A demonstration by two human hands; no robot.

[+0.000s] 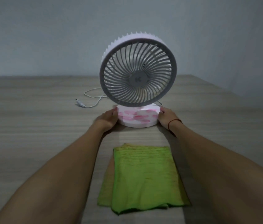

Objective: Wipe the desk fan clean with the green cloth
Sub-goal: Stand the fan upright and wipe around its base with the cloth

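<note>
A white desk fan (138, 73) with a grey round grille stands upright on the wooden table, facing me. Its round base (138, 118) carries pink smears. My left hand (108, 118) grips the base's left side and my right hand (167, 117) grips its right side; a red string circles the right wrist. The green cloth (143, 177) lies folded flat on the table between my forearms, nearer to me than the fan, touched by neither hand.
The fan's white cord and plug (80, 104) trail loose on the wooden table (30, 126) to the left behind the fan. A plain grey wall rises past the table's far edge.
</note>
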